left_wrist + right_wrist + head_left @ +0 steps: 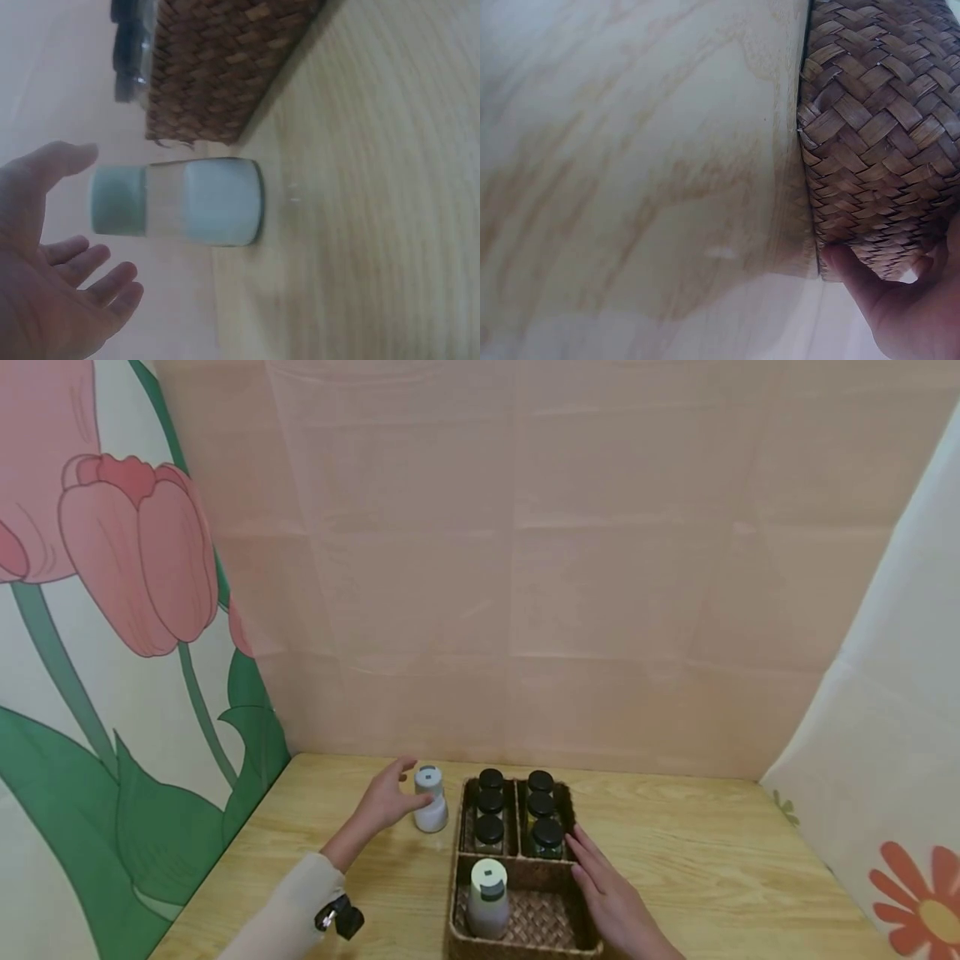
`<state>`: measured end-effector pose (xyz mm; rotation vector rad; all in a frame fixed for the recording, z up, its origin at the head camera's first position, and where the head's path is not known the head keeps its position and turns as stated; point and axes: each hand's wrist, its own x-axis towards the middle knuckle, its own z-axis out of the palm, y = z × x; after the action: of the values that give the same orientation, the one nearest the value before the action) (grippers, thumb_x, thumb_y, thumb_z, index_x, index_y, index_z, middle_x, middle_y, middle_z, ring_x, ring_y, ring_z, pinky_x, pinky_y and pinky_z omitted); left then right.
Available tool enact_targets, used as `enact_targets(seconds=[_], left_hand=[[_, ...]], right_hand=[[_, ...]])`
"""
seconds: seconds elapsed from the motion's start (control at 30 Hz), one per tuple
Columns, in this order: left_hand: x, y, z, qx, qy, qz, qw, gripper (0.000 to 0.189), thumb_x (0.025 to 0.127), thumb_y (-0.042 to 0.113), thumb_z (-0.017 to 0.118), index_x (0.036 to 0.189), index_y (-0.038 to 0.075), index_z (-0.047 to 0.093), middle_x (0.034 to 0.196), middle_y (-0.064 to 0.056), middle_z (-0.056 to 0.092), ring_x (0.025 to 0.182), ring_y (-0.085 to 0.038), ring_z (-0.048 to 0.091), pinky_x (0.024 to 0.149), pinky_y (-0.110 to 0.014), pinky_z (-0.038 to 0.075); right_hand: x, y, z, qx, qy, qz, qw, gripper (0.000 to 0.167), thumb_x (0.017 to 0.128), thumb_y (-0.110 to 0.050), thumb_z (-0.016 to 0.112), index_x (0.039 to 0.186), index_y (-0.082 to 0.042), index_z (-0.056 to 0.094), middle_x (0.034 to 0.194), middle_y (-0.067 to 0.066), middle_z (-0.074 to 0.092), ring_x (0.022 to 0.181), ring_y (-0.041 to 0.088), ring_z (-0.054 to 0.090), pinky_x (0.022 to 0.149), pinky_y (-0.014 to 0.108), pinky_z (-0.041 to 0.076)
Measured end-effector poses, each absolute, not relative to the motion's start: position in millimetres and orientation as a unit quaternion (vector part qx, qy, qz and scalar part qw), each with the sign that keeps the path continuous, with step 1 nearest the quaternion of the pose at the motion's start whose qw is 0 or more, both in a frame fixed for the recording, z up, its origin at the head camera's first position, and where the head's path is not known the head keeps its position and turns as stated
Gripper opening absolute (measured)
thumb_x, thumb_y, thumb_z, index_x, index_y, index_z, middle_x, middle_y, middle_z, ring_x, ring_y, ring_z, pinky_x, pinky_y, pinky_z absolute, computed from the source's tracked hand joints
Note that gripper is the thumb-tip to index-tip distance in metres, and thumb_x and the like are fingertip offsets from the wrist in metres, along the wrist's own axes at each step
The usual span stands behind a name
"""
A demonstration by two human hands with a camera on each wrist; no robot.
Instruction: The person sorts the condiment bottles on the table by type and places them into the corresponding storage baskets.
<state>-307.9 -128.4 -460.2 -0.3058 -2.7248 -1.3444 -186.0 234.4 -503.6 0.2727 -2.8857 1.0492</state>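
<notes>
A seasoning jar [214, 201] with a pale green cap and white contents stands upright on the table, left of the woven basket [525, 862]. My left hand [388, 795] is at this jar, thumb and fingers spread to either side of its cap. In the left wrist view, a gap shows between the left hand [56, 262] and the cap. My right hand [611, 893] rests along the basket's right side, fingers fairly straight. One digit touches the weave in the right wrist view, where part of the right hand [915, 315] is cut off by the frame.
The basket's two rear compartments hold several black-lidded jars [490, 829]. Another pale-capped jar [488, 910] stands at the left of its front compartment. Behind the wooden table [697, 860] hangs a plain pinkish cloth [600, 568]; flower-printed cloths flank both sides.
</notes>
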Motion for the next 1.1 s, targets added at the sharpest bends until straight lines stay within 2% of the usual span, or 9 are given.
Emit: enact_targets(seconds=[0.43, 0.73, 1.1], left_hand=[[-313.5, -123.8, -484.9, -0.073, -0.871, -0.485, 0.031, 0.078, 0.084, 0.026, 0.085, 0.147, 0.0, 0.047, 0.146, -0.021, 0.053, 0.129, -0.043, 0.052, 0.094, -0.056, 0.053], [-319.8, -119.9, -495.8, -0.075, -0.866, -0.493, 0.031, 0.077, 0.083, 0.026, 0.086, 0.144, -0.001, 0.049, 0.142, -0.022, 0.055, 0.128, -0.043, 0.054, 0.093, -0.055, 0.054], [-323.5, -114.5, -508.1, -0.097, -0.855, -0.507, 0.041, 0.073, 0.082, 0.024, 0.086, 0.141, -0.002, 0.051, 0.132, -0.023, 0.062, 0.124, -0.045, 0.056, 0.097, -0.06, 0.05]], right_hand=[[-185.4, 234.0, -504.3, 0.088, -0.935, 0.342, 0.032, 0.049, 0.111, -0.032, 0.039, 0.158, -0.016, 0.038, 0.168, -0.001, 0.022, 0.149, 0.033, 0.03, 0.114, 0.06, 0.032], [-185.7, 234.3, -504.3, 0.081, -0.935, 0.344, 0.026, 0.048, 0.111, -0.028, 0.04, 0.158, -0.018, 0.037, 0.168, -0.001, 0.021, 0.15, 0.032, 0.028, 0.115, 0.06, 0.032], [-184.8, 234.7, -506.2, 0.08, -0.935, 0.344, 0.022, 0.048, 0.112, -0.029, 0.039, 0.159, -0.019, 0.037, 0.168, -0.001, 0.021, 0.15, 0.031, 0.028, 0.115, 0.06, 0.032]])
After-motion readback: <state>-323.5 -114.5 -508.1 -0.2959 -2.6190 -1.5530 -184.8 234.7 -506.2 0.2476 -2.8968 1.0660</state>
